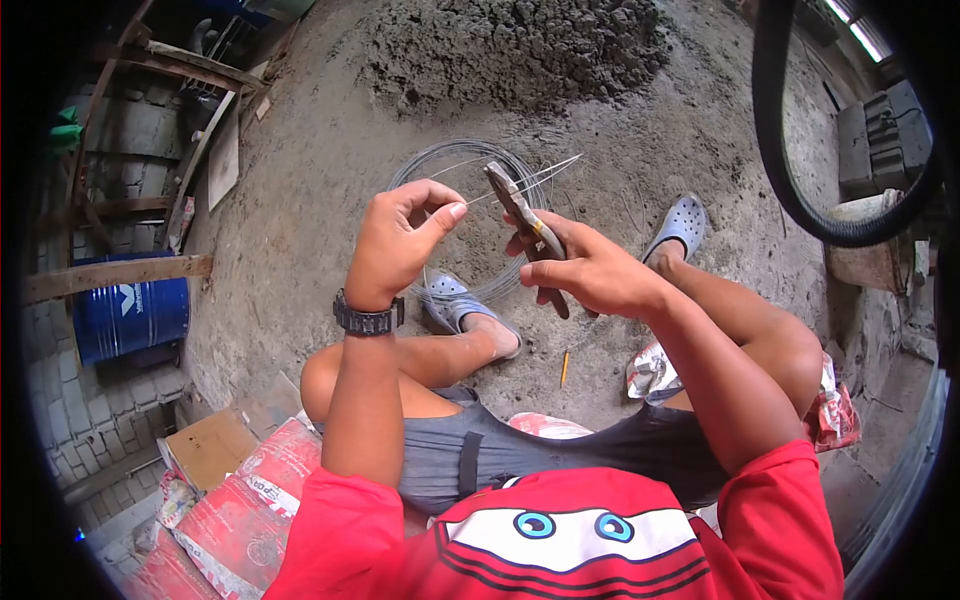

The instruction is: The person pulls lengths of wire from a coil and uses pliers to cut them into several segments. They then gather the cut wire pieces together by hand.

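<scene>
My left hand [398, 238], with a dark watch on its wrist, pinches a thin wire [482, 197] between thumb and fingertips. In my right hand [600, 270] is a pair of pliers [532, 222] with worn handles, the fingers wrapped around them. The pliers' jaws point up and to the left, and the wire runs across them. Beyond the jaws, thin wire ends stick out to the upper right. Below both hands, a loose coil of wire [412, 166] lies on the ground by my feet, partly hidden by my hands and the pliers.
A heap of wet grey mix [520, 45] lies ahead on the concrete floor. A yellow pencil-like stick [565, 368] is between my legs. Red-and-white bags [235, 520] and a blue drum [132, 308] are at left. A black hose [775, 130] hangs at right near grey blocks [885, 135].
</scene>
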Motion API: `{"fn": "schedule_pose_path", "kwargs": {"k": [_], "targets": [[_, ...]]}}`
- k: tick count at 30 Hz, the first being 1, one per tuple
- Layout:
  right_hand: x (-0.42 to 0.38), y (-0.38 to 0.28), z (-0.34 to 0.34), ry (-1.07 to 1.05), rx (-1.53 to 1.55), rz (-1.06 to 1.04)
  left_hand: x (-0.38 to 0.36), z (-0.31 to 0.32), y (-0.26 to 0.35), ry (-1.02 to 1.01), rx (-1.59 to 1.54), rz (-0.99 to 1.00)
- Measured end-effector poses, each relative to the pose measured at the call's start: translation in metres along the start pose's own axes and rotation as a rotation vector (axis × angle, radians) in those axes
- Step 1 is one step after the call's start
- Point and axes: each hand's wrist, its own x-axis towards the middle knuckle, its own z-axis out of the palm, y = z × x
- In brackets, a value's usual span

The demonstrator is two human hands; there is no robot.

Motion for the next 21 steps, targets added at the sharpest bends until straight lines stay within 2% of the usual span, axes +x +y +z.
{"fn": "schedule_pose_path", "kwargs": {"k": [3, 5, 8, 13, 15, 21], "targets": [[0.004, -0.005, -0.006, -0.055, -0.157, 0.029, -0.001, -0.001, -0.004, 0.000, -0.096, -0.002], [0.011, 0.006, -0.005, 0.053, -0.166, 0.133, -0.001, 0.002, -0.005, -0.016, -0.174, -0.006], [0.015, 0.023, -0.003, 0.089, -0.116, 0.243, -0.001, 0.005, -0.004, -0.039, -0.177, -0.012], [0.015, 0.026, -0.006, 0.120, -0.245, 0.172, 0.001, 0.005, -0.001, -0.056, -0.164, -0.009], [0.018, 0.031, -0.007, 0.170, -0.425, 0.047, 0.001, 0.004, -0.003, -0.051, -0.161, -0.001], [0.013, 0.025, -0.003, 0.214, -0.492, 0.050, -0.001, 0.002, 0.002, -0.063, -0.157, 0.009]]}}
